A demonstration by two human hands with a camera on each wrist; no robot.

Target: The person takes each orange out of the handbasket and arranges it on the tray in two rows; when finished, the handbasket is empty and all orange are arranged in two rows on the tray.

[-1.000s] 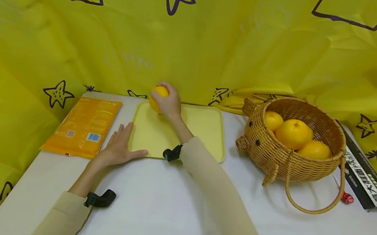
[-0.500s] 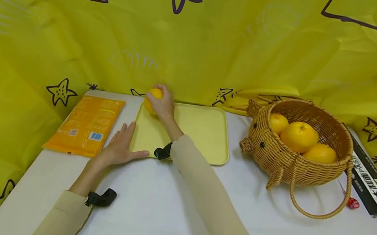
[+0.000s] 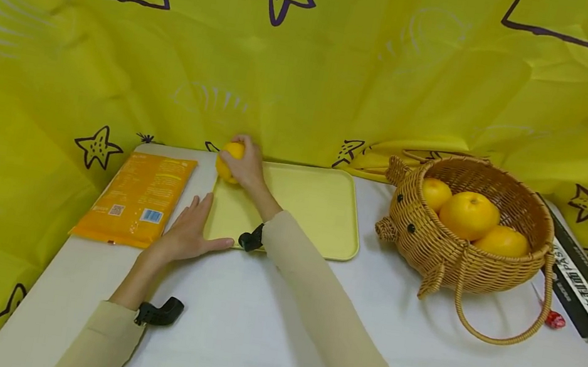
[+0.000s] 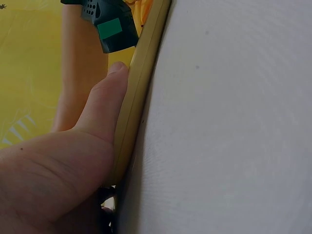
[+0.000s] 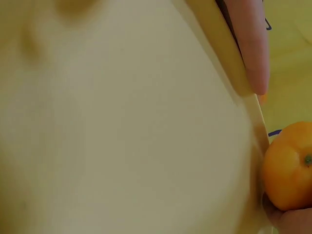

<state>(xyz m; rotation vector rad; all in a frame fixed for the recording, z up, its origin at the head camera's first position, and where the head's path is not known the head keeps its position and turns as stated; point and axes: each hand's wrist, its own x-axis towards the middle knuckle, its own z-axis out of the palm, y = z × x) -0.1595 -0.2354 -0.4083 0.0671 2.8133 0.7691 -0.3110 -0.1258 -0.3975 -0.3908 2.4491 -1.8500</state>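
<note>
1. Held an orange (image 3: 224, 172) in the right hand (image 3: 247, 164) at the far-left corner of the yellow tray (image 3: 312, 212), fingers and thumb clamped round the fruit. Could not tell for certain about contact with the tray floor.
2. Rested the left hand (image 3: 188, 234) beside the tray's left edge, fingers straight, thumb spread apart from them along the near rim.
3. Counted at least three more oranges (image 3: 468, 214) inside the pig-shaped wicker basket (image 3: 421, 247), right of the tray.
4. Judged done: getting the held orange to the tray's corner. Judged left: letting go — not yet done, with grip intact.
</note>
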